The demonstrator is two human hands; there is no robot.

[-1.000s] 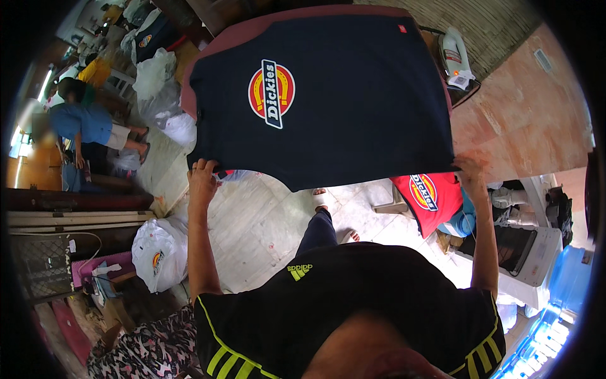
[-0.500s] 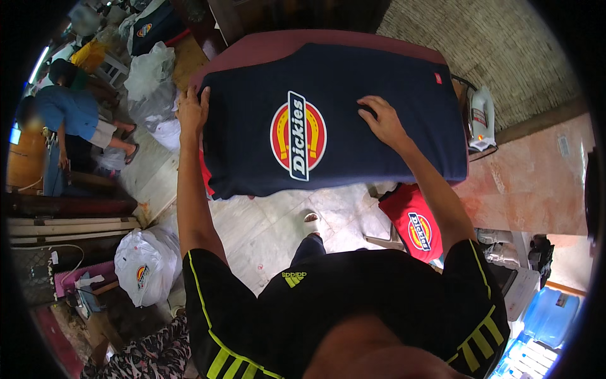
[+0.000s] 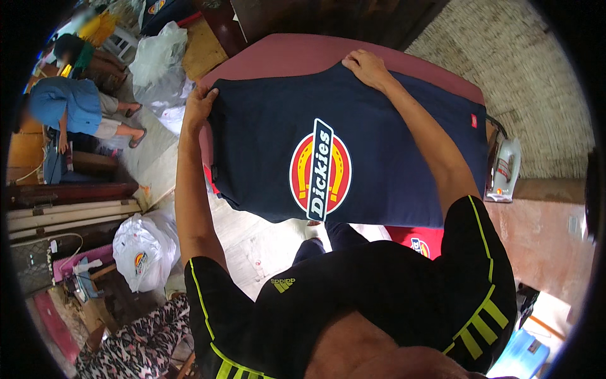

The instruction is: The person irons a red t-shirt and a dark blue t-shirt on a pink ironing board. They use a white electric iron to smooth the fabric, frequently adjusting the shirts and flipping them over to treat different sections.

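Note:
A navy shirt [image 3: 404, 164] with a large red, yellow and white printed emblem lies spread over a maroon padded ironing board [image 3: 290, 54]. My left hand [image 3: 198, 107] pinches its left corner, thumb on top of the cloth. At its far edge, beside a curved cutout, my right hand [image 3: 367, 68] has its fingers closed on the fabric. The near edge of the shirt hangs over the board's front. An iron [image 3: 505, 169] with a light-coloured handle rests beyond the board's right end.
Below the board, partly hidden, is a red printed garment [image 3: 420, 239]. A stuffed white plastic bag [image 3: 144, 252] stands at left. Clear plastic bags [image 3: 158, 60] lie farther back, near a person in a blue top [image 3: 71, 107]. A woven mat [image 3: 492, 57] covers the far right.
My right hand has moved from above the middle of the shirt to its far edge and closed there. My left hand now pinches the corner. The shirt's far edge sits nearer to me on the board.

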